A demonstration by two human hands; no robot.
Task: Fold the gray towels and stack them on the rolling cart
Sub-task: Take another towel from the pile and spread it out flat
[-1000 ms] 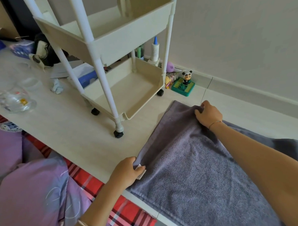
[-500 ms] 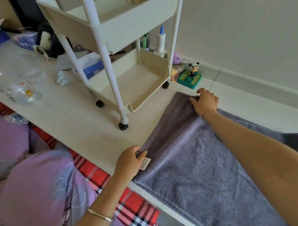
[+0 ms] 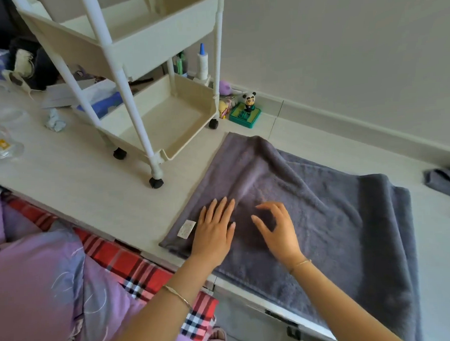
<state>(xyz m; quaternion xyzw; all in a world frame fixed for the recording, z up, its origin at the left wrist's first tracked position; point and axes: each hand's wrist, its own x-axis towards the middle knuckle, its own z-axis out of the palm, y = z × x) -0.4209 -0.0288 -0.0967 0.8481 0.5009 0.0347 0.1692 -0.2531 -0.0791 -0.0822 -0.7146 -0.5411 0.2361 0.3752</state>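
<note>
Near the rolling cart [image 3: 149,51], left hand [image 3: 214,231] and right hand [image 3: 278,231], both released, touch the gray towel [image 3: 324,217].

The towel [image 3: 311,218] is dusky grey with a white tag [image 3: 186,228]. The cart [image 3: 166,41] is cream on black wheels [image 3: 156,183] — beside it, a black-and-white panda [image 3: 248,100] on a green base [image 3: 244,116]. The plaid cloth [image 3: 124,259] is red, crossed with white and black — the bedding [image 3: 30,282] lilac.

Wall [image 3: 342,36]: plain off-white, with a baseboard [image 3: 371,128].
Surface [image 3: 64,177]: pale wood grain.
Bedding [image 3: 38,281]: lilac, over red plaid.
Light: soft, even.
</note>
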